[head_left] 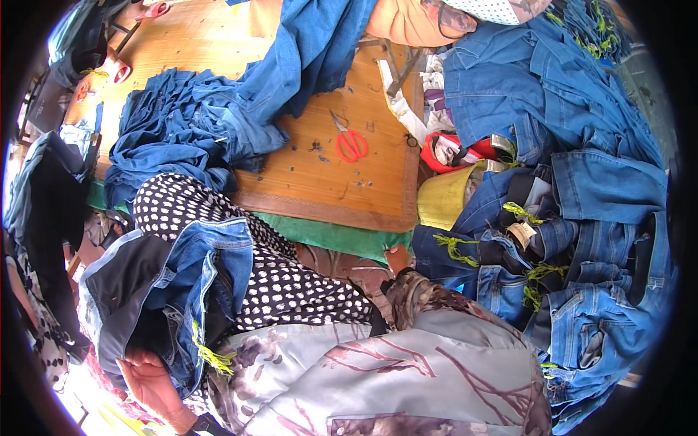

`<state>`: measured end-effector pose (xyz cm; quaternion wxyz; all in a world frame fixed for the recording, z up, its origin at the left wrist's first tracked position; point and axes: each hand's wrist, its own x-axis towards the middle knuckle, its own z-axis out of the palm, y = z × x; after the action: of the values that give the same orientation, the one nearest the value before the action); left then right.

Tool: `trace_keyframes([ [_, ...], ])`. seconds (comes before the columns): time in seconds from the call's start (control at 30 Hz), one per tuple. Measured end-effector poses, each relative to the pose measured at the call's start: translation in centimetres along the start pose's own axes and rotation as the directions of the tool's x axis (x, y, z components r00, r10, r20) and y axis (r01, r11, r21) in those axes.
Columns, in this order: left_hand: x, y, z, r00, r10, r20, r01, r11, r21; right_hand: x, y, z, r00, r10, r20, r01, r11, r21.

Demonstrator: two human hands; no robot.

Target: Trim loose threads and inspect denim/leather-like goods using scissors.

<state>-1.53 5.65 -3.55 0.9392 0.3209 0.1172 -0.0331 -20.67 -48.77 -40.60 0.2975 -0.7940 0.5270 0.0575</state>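
A pair of blue jeans (185, 251) with black inner lining and a yellow-green thread tuft lies over my lap, on black cloth with white spots (291, 291). At the lower left, my left hand (153, 385) is closed on the lower edge of the jeans' black lining. My right hand (398, 259) is at the middle, beside the green cloth (313, 236) under the mat's edge. Its fingers look closed, with a small dark bit at the tips that I cannot make out. Red-handled scissors (350, 142) lie on the mat, apart from both hands.
The tan mat (327, 189) carries crumpled blue denim (182, 131) and scattered scraps. On the right stand a yellow bucket (443, 196) and a large heap of jeans (603, 189) with green thread tufts. Another person's orange-clothed leg (407, 22) is at the far side.
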Motion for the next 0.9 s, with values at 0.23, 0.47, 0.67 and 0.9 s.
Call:
trace_keyframes([
  [0.23,0.3,-0.6,2.5,0.992,0.064,-0.105,-0.065,0.998,-0.005,0.3,3.6,0.6,0.969,-0.178,-0.172,0.201,0.972,0.126],
  [0.47,-0.7,-0.9,3.9,0.944,0.134,-0.302,-0.139,0.990,0.005,-5.6,-10.0,-4.4,0.910,-0.407,0.084,0.331,0.832,0.445],
  [0.67,-0.9,-0.7,4.0,0.935,0.149,-0.321,-0.170,0.985,-0.037,-11.3,-28.5,-11.9,0.793,-0.593,0.142,0.367,0.650,0.666],
  [0.9,-0.7,-1.0,3.6,0.962,0.138,-0.237,-0.164,0.982,-0.093,-23.3,-46.2,-17.3,0.174,-0.978,0.111,0.705,0.203,0.680],
])
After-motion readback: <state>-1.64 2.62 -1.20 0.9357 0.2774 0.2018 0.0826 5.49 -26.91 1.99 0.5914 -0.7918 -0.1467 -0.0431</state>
